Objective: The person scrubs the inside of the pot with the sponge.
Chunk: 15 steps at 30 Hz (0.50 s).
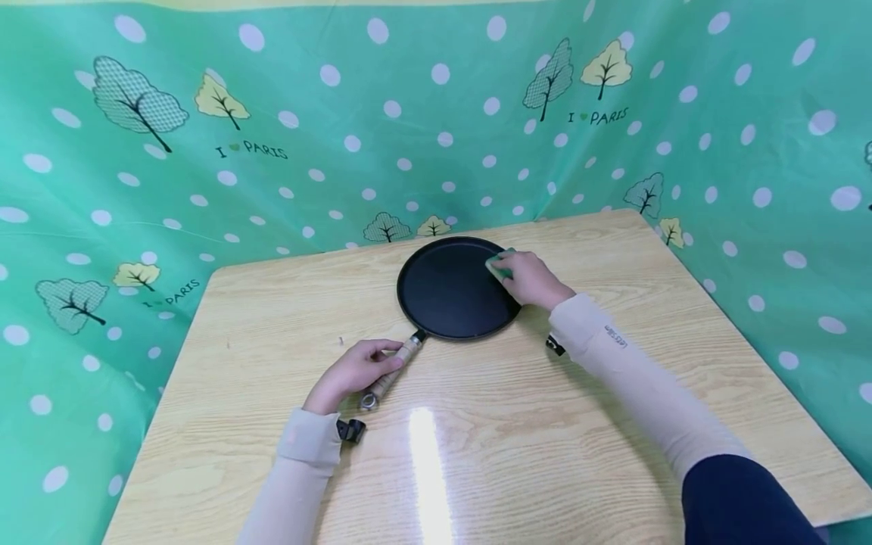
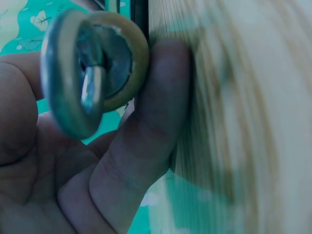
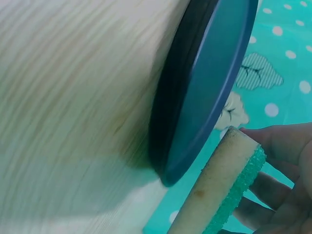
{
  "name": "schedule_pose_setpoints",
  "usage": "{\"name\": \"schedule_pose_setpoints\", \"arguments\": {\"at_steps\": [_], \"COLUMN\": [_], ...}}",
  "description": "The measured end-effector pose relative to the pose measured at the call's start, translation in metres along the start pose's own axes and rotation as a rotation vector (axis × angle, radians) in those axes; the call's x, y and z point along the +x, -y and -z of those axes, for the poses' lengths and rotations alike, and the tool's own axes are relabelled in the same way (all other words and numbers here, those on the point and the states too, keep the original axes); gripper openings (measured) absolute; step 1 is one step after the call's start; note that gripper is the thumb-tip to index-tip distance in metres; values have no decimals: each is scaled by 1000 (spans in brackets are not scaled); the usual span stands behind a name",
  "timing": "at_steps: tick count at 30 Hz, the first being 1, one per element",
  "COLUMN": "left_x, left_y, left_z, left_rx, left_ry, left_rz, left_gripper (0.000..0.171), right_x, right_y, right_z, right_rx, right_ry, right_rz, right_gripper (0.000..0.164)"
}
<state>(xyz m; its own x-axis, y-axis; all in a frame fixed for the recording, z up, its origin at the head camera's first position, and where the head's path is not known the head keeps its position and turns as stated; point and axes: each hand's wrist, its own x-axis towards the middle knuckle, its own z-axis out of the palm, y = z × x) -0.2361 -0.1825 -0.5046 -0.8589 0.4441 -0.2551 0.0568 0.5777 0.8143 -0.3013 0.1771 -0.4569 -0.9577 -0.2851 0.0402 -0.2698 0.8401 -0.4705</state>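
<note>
A round black flat pan (image 1: 455, 291) lies on the wooden table, its light wood-look handle (image 1: 391, 372) pointing toward the near left. My left hand (image 1: 361, 369) holds that handle, thumb on one side and fingers on the other. In the left wrist view a metal hanging ring (image 2: 73, 73) shows at the handle's end. My right hand (image 1: 531, 278) pinches a sponge (image 1: 500, 265) at the pan's right rim. The right wrist view shows the sponge (image 3: 214, 190) with a pale side and a green side, beside the pan's edge (image 3: 178, 112).
The wooden table (image 1: 286, 303) reaches back to a green polka-dot curtain (image 1: 409, 91) printed with trees. A bright light reflection lies on the tabletop near the front. Small black devices sit at both wrists.
</note>
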Motion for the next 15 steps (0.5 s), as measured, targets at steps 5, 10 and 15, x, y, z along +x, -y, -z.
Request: {"name": "schedule_pose_setpoints", "arguments": {"at_steps": [5,10,15], "left_x": [2,2,2], "left_y": [0,1,0], "left_z": [-1,0,0], "left_rx": [-8,3,6], "left_ry": [7,8,7], "left_rz": [1,1,-4], "left_gripper": [41,42,41], "right_x": [-7,-9,-11], "right_y": [-14,-28,-44], "right_z": [9,15,17], "right_rx": [11,-22,-31], "right_ry": [8,5,-9], "right_rz": [-62,-95,-133], "right_gripper": [49,49,49]}}
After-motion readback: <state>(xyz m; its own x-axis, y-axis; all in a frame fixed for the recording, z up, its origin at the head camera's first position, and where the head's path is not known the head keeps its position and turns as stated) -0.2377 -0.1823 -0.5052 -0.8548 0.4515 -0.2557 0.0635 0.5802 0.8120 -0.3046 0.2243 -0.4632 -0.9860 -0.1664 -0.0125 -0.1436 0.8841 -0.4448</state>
